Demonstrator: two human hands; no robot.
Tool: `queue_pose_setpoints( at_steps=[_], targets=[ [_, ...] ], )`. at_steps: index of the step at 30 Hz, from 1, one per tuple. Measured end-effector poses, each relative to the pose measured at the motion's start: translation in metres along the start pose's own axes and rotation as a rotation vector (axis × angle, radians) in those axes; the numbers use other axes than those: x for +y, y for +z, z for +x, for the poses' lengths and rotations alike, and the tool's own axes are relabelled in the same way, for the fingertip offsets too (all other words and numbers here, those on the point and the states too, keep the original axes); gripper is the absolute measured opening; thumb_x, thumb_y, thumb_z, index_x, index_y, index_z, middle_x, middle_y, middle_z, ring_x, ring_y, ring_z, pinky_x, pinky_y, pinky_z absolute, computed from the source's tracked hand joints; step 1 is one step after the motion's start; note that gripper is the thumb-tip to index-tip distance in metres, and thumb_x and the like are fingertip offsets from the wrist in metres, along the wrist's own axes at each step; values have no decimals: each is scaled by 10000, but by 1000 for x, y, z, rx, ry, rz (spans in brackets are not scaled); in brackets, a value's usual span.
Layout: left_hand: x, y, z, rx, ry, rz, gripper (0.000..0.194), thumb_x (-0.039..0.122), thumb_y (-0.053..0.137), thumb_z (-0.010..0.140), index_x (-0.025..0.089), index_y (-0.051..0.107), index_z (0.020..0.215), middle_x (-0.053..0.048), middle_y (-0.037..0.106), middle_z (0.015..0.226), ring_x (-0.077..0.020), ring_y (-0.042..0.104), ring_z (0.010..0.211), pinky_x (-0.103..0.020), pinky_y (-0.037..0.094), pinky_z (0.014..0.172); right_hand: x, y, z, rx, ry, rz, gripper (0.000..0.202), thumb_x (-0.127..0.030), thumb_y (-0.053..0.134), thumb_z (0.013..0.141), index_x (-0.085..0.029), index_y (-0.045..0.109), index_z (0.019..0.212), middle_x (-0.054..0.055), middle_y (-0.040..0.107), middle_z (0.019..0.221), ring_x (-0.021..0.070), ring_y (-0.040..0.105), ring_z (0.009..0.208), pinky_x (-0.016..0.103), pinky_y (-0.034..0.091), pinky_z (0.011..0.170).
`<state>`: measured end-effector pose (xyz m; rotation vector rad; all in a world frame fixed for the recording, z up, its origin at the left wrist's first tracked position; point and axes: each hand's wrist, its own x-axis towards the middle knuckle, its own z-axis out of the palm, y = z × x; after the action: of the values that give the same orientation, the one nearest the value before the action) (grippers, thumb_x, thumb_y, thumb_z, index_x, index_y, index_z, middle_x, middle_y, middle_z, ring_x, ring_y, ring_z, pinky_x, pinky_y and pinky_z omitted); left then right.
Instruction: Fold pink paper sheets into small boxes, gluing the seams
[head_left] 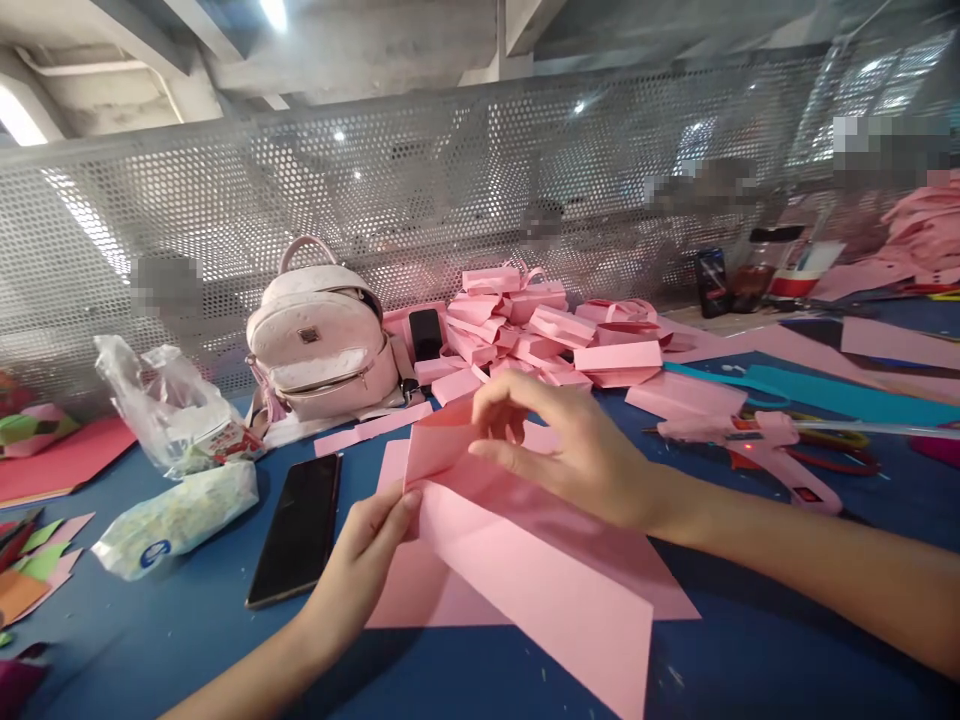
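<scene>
A folded sheet of pink paper [555, 580] is held up at a slant over the table, its near panel hanging toward me. My left hand [375, 530] pinches its left corner between thumb and fingers. Over the upper fold is my right hand [555, 440], fingers curved and thumb apart from them; it is close to the raised flap, and I cannot tell how firmly it touches. Another flat pink sheet [435, 590] lies underneath on the blue table [225, 660]. To the right rests a pink glue gun [765, 445] with a small red light on.
A pile of folded pink paper boxes [525, 320] stands behind my hands. Left of it are a pale pink backpack [322, 340], a black phone [296, 530], a tissue pack [180, 515] and a plastic bag [157, 400]. A perforated metal screen [450, 190] closes off the back.
</scene>
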<state>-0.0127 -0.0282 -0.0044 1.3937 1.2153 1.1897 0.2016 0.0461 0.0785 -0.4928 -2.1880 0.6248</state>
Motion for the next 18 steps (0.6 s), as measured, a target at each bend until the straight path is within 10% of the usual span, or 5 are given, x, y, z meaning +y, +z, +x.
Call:
queue_pose_setpoints(
  at_steps=[9,18],
  targets=[
    [9,-13,9,42,13,-143,361,472,565,934,130,681,943,-18,603,777,-137,533,746,-224,471,688,-44,-2,3,-12,7,-230,327,-339,567,936,-230,475,1230,3,745,981,158,693,776,270,481,691],
    [14,-21,6,129,327,268,388,417,460,990,169,678,1193,-64,731,1077,-233,647,961,-291,486,834,-35,21,11,-278,153,-631,159,-338,636,873,-203,672,800,-4,683,695,157,595,638,254,288,527]
  ],
)
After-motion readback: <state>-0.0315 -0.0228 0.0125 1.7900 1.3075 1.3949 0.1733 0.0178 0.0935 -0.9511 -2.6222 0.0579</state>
